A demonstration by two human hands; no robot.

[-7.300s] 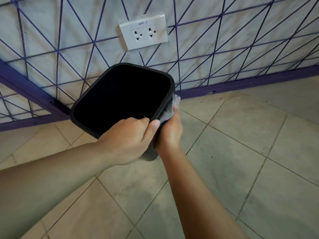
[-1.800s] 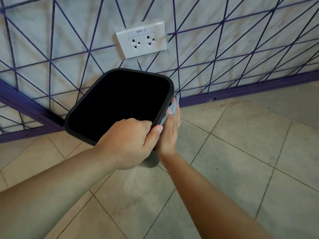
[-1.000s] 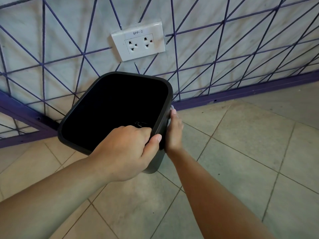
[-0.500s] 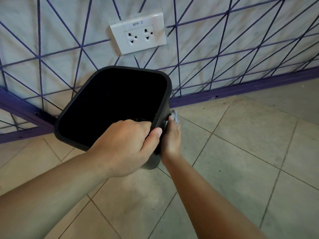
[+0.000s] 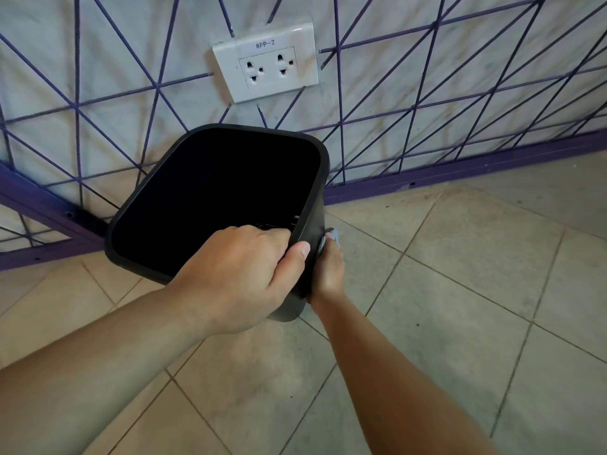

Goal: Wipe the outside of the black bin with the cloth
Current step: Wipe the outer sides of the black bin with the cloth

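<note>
The black bin (image 5: pixel 157 208) is tilted with its open mouth toward me, near the wall. My left hand (image 5: pixel 239 277) grips its near rim, fingers curled inside and thumb on the outside. My right hand (image 5: pixel 328 267) presses a grey-blue cloth (image 5: pixel 330 238) against the bin's right outer side. Only a small corner of the cloth shows above the fingers. The bin's lower body is mostly hidden behind my left hand.
A white double wall socket (image 5: pixel 266 62) sits on the marbled wall behind purple metal grating (image 5: pixel 410 106). A purple base rail (image 5: pixel 460 172) runs along the floor line. Beige and grey floor tiles (image 5: pixel 460 290) spread to the right and toward me.
My right hand with the cloth has slid down the bin's right side, from near the rim to lower on the wall. My left hand keeps its grip on the rim.
</note>
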